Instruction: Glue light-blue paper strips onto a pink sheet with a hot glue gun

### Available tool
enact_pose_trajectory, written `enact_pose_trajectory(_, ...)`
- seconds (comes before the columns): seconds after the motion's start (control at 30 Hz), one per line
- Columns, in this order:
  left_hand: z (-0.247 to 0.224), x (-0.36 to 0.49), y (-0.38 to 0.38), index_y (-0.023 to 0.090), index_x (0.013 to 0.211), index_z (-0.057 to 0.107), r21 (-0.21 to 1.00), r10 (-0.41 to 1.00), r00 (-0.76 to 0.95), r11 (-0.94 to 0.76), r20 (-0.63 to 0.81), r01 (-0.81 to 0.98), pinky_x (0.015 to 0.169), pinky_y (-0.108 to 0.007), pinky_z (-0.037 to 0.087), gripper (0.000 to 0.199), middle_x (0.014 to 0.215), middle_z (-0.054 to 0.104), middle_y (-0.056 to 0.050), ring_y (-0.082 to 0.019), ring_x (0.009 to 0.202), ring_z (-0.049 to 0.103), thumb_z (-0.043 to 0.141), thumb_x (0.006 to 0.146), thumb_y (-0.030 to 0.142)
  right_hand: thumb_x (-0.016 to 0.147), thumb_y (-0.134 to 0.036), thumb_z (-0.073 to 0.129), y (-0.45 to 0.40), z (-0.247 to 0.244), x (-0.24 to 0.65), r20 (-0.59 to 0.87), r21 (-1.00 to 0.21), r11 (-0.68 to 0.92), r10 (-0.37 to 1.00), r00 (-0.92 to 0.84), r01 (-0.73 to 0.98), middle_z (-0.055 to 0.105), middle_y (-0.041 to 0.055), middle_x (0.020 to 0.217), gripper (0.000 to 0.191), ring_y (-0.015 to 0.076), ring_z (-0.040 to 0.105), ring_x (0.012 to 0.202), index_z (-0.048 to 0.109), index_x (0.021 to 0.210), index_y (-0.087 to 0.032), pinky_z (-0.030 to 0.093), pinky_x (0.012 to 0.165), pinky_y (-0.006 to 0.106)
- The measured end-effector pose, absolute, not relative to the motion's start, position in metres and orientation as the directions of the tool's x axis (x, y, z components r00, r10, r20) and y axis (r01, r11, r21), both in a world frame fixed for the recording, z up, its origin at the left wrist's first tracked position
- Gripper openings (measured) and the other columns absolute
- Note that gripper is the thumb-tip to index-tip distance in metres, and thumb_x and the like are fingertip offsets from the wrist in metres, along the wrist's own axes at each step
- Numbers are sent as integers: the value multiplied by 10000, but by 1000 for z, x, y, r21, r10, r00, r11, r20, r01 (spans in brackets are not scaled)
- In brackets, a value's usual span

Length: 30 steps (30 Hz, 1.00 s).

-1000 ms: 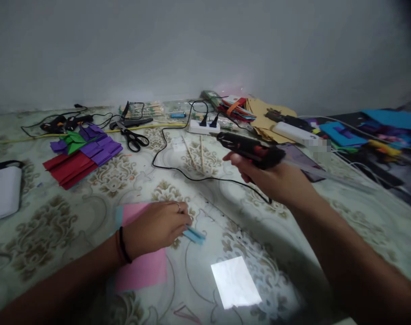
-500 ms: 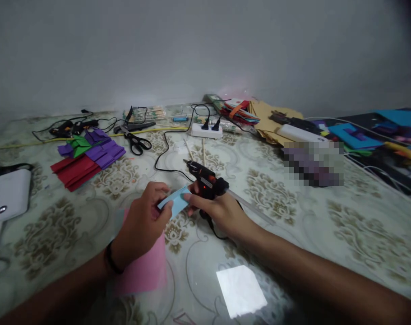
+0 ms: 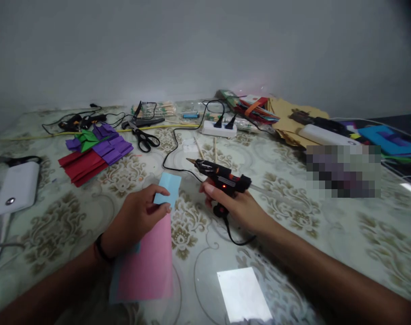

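Spreading beneath both arms, the counter (image 3: 327, 234) wears a glossy pale covering printed with brown floral scrolls, and its far edge meets a plain grey wall (image 3: 191, 49) in rather dim light. Over the far end of a pink sheet (image 3: 151, 271), the left hand (image 3: 137, 214) has its grip pressed together on a light-blue paper (image 3: 169, 185), pinching its lower left part between thumb and fingers. To its right, the right hand (image 3: 234, 205) has its grip closed around the handle of a black glue gun (image 3: 219, 174); a small red light glows on its side, and the nozzle aims left, near the paper but apart from it. The gun's cable loops below the wrist.

A bright four-sided patch (image 3: 244, 295) shows at the near side; I cannot tell whether it is paper or reflected light. Farther back, a white power strip (image 3: 208, 129) carries two black plugs, with two thin sticks (image 3: 215, 149) in front. Black-handled scissors (image 3: 147, 142) lie to the left of it, just beside folded red, green and purple papers (image 3: 113, 149). A white device (image 3: 19, 187) sits at the far left. Yellowish-brown paper (image 3: 293, 113) spreads toward the back right, with a pixelated patch hiding something nearer.
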State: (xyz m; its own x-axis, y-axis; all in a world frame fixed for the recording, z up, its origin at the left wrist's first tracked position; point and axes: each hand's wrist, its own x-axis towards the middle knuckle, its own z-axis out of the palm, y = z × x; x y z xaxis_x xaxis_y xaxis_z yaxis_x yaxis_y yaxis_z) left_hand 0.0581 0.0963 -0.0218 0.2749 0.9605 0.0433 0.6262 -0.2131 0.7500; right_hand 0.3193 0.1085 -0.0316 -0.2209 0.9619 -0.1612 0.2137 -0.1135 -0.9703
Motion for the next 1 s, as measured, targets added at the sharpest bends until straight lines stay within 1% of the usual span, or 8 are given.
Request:
enact_pose_trajectory(0.07, -26, 57, 96, 230, 1074, 659, 774, 967, 252, -182, 30, 606, 541, -200, 398, 201, 571, 576, 98, -105, 532, 595, 687, 888, 300, 894, -644, 716, 111, -35, 326, -139, -989, -113, 923, -360, 92, 605, 4, 744, 456, 166, 561, 674, 662, 992, -202, 434, 608, 289)
enact_pose_trajectory(0.13, -31, 57, 96, 228, 1114, 640, 800, 973, 229, -158, 27, 578, 576, -205, 454, 240, 629, 649, 77, -121, 584, 660, 682, 887, 295, 890, -617, 737, 114, -37, 328, -111, -994, -108, 878, -465, 34, 584, 2, 718, 433, 165, 554, 670, 638, 911, -196, 446, 618, 295)
enact_pose_trajectory(0.23, -36, 58, 96, 224, 1141, 636, 827, 980, 196, -126, 19, 548, 623, -227, 517, 278, 689, 716, 45, -154, 650, 727, 688, 880, 303, 891, -638, 719, 117, -36, 327, -105, -992, -56, 860, -500, 111, 615, 30, 747, 459, 187, 585, 717, 638, 821, -192, 498, 681, 324)
enact_pose_trajectory(0.37, -40, 58, 96, 222, 1181, 646, 848, 984, 179, -107, 15, 518, 687, -259, 567, 321, 773, 777, 6, -189, 739, 775, 698, 882, 328, 794, -614, 806, 114, -31, 324, -177, -960, -59, 884, -431, 274, 659, 33, 777, 429, 196, 598, 721, 697, 849, -203, 522, 663, 322)
enact_pose_trajectory(0.57, -39, 60, 95, 226, 1161, 662, 802, 980, 175, -177, 92, 571, 641, -227, 519, 284, 701, 744, 39, -150, 659, 727, 696, 885, 286, 819, -563, 792, 112, -35, 323, -140, -943, 18, 885, -444, 333, 682, 35, 770, 351, 211, 623, 728, 753, 854, -215, 546, 656, 323)
enact_pose_trajectory(0.73, -35, 61, 94, 221, 1156, 675, 734, 974, 191, -219, 124, 643, 643, -247, 489, 282, 665, 719, 52, -140, 602, 676, 698, 876, 247, 829, -554, 790, 111, -39, 322, -138, -937, 13, 903, -406, 349, 696, 39, 790, 350, 217, 623, 709, 780, 970, -234, 543, 614, 320)
enact_pose_trajectory(0.83, -34, 62, 93, 224, 1153, 683, 701, 969, 195, -247, 155, 669, 632, -253, 463, 280, 645, 697, 53, -146, 616, 666, 692, 874, 245, 825, -523, 801, 110, -40, 319, -116, -931, 48, 902, -416, 362, 703, 37, 801, 308, 221, 617, 720, 781, 950, -243, 538, 626, 325)
enact_pose_trajectory(1.0, -34, 63, 92, 221, 1150, 690, 666, 961, 205, -278, 187, 692, 615, -244, 434, 291, 555, 590, 83, -125, 554, 595, 690, 860, 219, 839, -483, 779, 109, -39, 316, -91, -915, 92, 901, -424, 392, 653, 16, 722, 257, 186, 553, 644, 741, 851, -229, 475, 582, 301)
